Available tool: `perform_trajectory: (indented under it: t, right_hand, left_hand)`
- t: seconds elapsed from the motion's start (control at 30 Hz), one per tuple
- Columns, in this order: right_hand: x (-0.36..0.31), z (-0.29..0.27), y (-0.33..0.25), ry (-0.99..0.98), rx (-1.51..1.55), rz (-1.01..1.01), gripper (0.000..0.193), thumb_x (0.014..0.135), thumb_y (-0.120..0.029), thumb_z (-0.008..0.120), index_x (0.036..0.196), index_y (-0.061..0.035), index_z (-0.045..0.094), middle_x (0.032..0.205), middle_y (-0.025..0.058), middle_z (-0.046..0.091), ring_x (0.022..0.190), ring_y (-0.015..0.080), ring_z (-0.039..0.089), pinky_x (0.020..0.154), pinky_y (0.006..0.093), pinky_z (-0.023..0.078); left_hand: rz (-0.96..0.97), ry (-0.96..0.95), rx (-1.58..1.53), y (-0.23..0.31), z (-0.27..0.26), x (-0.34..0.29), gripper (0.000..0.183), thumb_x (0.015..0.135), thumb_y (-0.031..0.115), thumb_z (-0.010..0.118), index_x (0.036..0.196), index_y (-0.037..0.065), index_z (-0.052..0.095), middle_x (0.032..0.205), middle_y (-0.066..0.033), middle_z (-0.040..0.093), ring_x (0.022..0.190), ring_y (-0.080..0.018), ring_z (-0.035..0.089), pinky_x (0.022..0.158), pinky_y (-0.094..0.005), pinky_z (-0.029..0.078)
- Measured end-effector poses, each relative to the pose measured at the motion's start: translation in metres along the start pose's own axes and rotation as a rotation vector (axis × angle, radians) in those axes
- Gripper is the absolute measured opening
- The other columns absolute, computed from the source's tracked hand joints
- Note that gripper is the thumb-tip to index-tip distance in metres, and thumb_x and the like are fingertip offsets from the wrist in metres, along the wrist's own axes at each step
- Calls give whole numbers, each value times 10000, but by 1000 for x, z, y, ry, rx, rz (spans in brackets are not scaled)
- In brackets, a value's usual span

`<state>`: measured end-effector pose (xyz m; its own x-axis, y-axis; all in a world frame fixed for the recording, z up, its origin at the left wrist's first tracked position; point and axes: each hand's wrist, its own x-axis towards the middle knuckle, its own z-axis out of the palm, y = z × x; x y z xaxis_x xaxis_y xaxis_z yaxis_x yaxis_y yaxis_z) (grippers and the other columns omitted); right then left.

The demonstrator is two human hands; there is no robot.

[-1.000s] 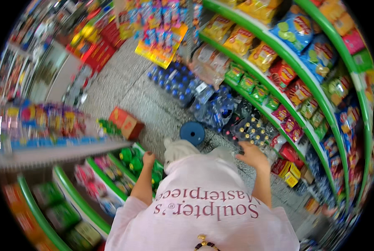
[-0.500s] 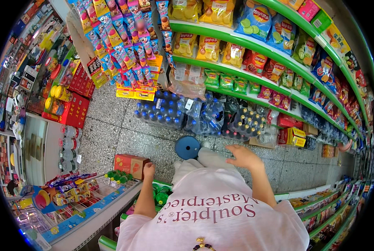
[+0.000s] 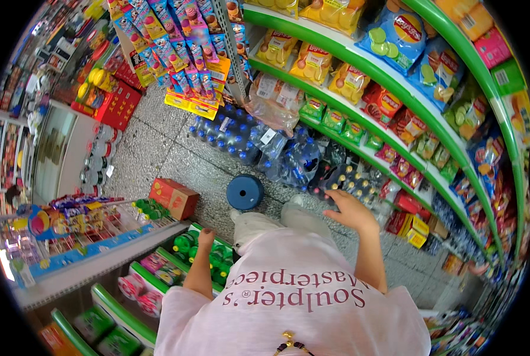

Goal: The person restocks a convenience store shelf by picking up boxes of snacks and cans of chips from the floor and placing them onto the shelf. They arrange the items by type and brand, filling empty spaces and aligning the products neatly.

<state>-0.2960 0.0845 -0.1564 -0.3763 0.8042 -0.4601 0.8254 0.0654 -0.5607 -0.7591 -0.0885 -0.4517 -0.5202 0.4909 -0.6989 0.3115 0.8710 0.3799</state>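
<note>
My right hand is open in the air, fingers stretched and apart, with nothing in it. Beyond its fingertips stand packs of dark bottles with pale caps on the floor. My left hand is held low at my left side, its fingers curled in and no object showing. It is nearest to the shelf of green bottles, apart from them as far as I can see. Ahead of my feet, a round blue stool with a hole in its top stands on the floor.
Shelves of chip bags curve along the far right. Shrink-wrapped blue-capped bottles line the floor beneath a rack of hanging candy. A red carton sits left of the stool, beside a wire display counter.
My body has turned to the right and moved forward, so the chip shelves look closer. The stool now appears further left. Both hands keep much the same pose.
</note>
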Motion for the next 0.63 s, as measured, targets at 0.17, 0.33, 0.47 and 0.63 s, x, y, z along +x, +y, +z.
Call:
perform_trajectory:
  t: [0.17, 0.33, 0.47, 0.63]
  right_hand:
    - [-15, -51, 71, 19, -243, -8, 579, 770, -301, 678, 1241, -16, 499, 1230, 221, 528, 1107, 361, 530, 925, 401, 437]
    - [-12, -64, 124, -83, -137, -38, 620, 749, -336, 688, 1245, -14, 502, 1184, 235, 556, 1087, 379, 537, 949, 411, 424]
    - [3, -66, 126, -66, -160, -148, 558, 773, -295, 684, 1228, -24, 508, 1217, 204, 545, 1102, 363, 533, 902, 410, 456]
    - [4, -83, 131, -41, -19, -228, 648, 780, -395, 681, 1277, -30, 483, 1256, 224, 517, 1139, 339, 521, 962, 385, 410]
  left_hand:
    - [-82, 28, -88, 6, 67, -55, 436, 740, 263, 671, 1089, 14, 593, 1052, -172, 635, 960, -308, 607, 836, -384, 471]
    - [312, 39, 312, -42, 110, -53, 490, 747, 255, 613, 1159, -6, 561, 1139, -204, 610, 1084, -329, 574, 925, -385, 444]
    - [27, 124, 21, 22, 114, -106, 450, 708, 242, 644, 1090, 9, 599, 1069, -193, 639, 1032, -332, 599, 901, -392, 459]
    - [-12, 115, 45, 94, 92, -126, 493, 694, 263, 667, 1127, 43, 580, 996, -169, 666, 956, -287, 636, 855, -379, 487]
